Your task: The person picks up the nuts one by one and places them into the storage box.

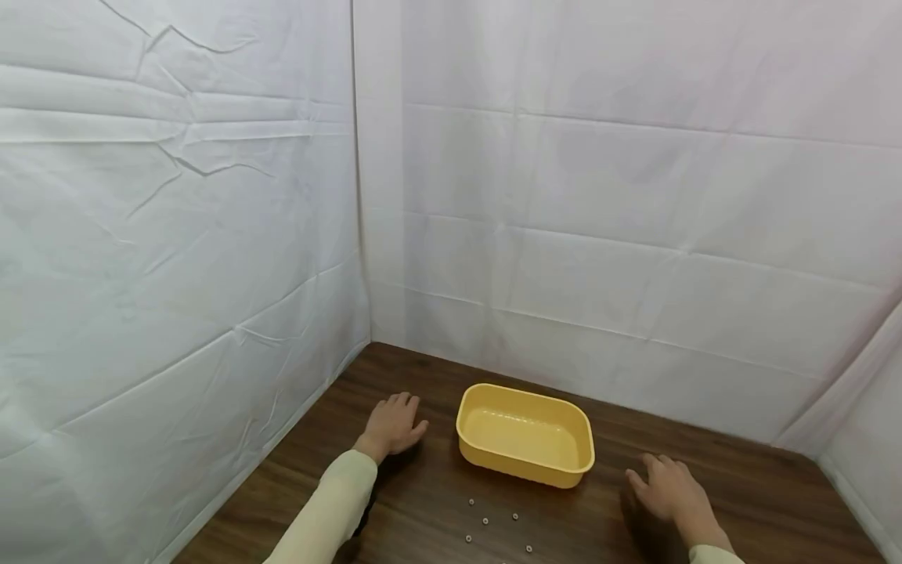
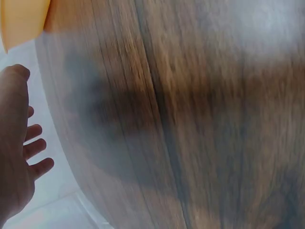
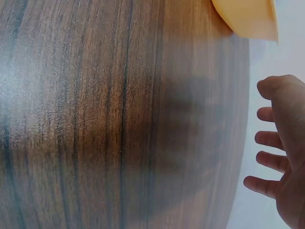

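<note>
A yellow rectangular basin (image 1: 524, 468) with rounded corners stands on the dark wooden table, and nothing shows inside it. To its left my left hand (image 1: 392, 425) hovers over the wood, fingers relaxed and holding nothing. On the other side my right hand (image 1: 669, 487) is likewise empty, its fingers spread apart. Both wrist views show a basin corner beyond each thumb. In front of the basin lie several small ring-like pieces, one of them a light ring (image 1: 485, 521) near the middle of the group. They are too small to identify further.
White creased sheeting (image 1: 620, 235) hangs behind the table, with more white sheeting (image 1: 176, 274) along the left and at the far right. The brown wood-grain table (image 1: 423, 501) reaches up to these sheets.
</note>
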### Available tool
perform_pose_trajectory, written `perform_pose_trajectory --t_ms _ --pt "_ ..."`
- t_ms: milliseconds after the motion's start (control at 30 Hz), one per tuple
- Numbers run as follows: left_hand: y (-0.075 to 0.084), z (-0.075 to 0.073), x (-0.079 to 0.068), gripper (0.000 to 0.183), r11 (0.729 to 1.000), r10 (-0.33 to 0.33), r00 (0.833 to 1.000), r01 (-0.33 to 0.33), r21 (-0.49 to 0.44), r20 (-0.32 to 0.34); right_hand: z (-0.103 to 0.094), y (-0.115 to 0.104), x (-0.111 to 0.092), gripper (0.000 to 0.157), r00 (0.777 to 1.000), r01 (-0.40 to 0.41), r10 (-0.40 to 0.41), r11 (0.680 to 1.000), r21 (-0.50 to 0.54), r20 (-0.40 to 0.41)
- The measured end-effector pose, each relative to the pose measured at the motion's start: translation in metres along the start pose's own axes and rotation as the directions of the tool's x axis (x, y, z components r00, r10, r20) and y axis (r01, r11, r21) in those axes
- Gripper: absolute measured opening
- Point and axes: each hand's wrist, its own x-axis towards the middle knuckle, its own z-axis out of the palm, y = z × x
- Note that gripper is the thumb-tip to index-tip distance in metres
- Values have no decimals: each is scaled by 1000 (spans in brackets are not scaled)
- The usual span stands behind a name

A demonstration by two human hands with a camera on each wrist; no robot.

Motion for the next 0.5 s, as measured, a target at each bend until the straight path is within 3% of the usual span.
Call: perform_pose_trajectory --t_ms 500 --pt "14 -9 -6 43 998 -12 1000 11 -58 -22 -3 -9 -8 50 996 67 -64 997 47 -64"
